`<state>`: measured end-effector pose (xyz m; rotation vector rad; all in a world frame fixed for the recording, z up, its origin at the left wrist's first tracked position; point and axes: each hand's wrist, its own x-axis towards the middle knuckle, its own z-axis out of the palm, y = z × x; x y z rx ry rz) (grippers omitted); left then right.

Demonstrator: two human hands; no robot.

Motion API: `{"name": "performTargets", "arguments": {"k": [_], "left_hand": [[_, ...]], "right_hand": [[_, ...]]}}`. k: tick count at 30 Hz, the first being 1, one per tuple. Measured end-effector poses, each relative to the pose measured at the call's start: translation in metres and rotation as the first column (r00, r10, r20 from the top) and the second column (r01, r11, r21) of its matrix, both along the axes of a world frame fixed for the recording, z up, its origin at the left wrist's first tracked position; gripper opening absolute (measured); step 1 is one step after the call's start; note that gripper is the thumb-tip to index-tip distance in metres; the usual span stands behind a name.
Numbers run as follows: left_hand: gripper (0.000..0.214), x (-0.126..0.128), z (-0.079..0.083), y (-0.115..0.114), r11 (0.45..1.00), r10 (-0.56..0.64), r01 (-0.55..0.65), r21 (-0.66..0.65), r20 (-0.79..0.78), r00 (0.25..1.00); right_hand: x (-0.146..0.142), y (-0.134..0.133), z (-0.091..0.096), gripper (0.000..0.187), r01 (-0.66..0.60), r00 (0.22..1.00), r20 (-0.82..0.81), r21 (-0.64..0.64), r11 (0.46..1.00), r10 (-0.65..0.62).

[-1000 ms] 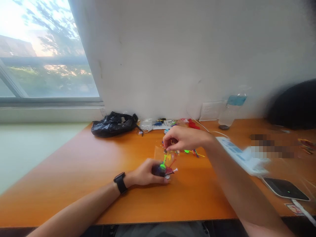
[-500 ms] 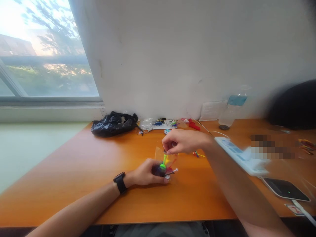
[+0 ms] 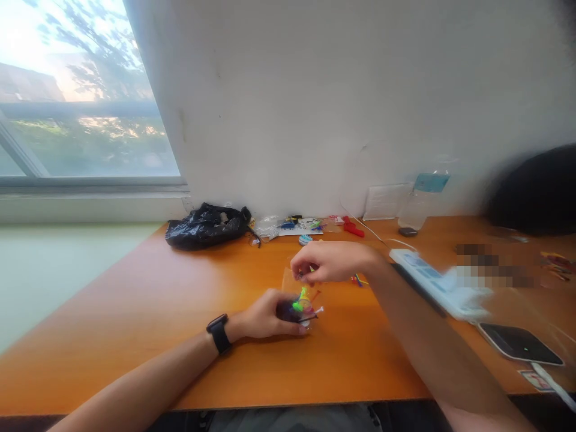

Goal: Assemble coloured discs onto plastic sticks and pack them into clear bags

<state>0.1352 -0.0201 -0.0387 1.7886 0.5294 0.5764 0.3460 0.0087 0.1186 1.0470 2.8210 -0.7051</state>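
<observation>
My left hand (image 3: 265, 315), with a black watch on its wrist, rests on the desk. Its fingers curl round a small, dark, rounded object whose kind I cannot make out. Bright green pieces (image 3: 297, 306) show at its top. Yellow, red and white thin plastic pieces (image 3: 319, 310) stick out on its right side. Just above hovers my right hand (image 3: 319, 262), fingers bent in a pinch. Something tiny and dark shows at its fingertips, with a hint of green behind, too small to name. A clear plastic sheet or bag (image 3: 288, 279) stands behind the pieces.
Along the wall lie a black plastic bag (image 3: 207, 225), small packets (image 3: 301, 225) and a red object (image 3: 353, 227). Thin coloured pieces (image 3: 359, 280) lie beyond my right wrist. On the right are a power strip (image 3: 420, 273), a clear bottle (image 3: 418, 204) and a charging pad (image 3: 519, 344).
My right hand has come slightly left and away from the upright green piece that its fingertips met before. My left hand stays where it was.
</observation>
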Motion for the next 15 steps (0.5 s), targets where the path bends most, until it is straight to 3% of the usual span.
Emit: {"name": "performTargets", "arguments": {"k": [5, 8, 10, 13, 15], "left_hand": [[0.044, -0.001, 0.000, 0.000, 1.000, 0.022, -0.022, 0.019, -0.016, 1.000], [0.049, -0.003, 0.002, 0.000, 1.000, 0.012, -0.011, 0.025, -0.023, 1.000], [0.051, -0.003, 0.002, 0.000, 1.000, 0.009, -0.009, 0.015, -0.018, 1.000], [0.051, -0.002, 0.000, 0.002, 0.999, 0.040, -0.040, 0.010, -0.011, 0.999], [0.051, -0.002, -0.001, 0.003, 0.997, 0.076, -0.076, 0.000, -0.012, 0.997]], "right_hand": [[0.002, -0.001, 0.001, 0.014, 0.008, 0.991, -0.130, 0.027, 1.000, -0.005], [0.001, -0.009, -0.007, 0.028, 0.050, 0.958, -0.286, 0.108, 0.993, -0.018], [0.002, -0.013, -0.026, 0.036, 0.118, 0.892, -0.451, 0.181, 0.976, -0.024], [0.010, -0.015, -0.071, 0.027, 0.280, 0.730, -0.681, 0.225, 0.933, -0.055], [0.016, -0.011, -0.104, 0.041, 0.371, 0.622, -0.778, 0.199, 0.907, -0.083]]}}
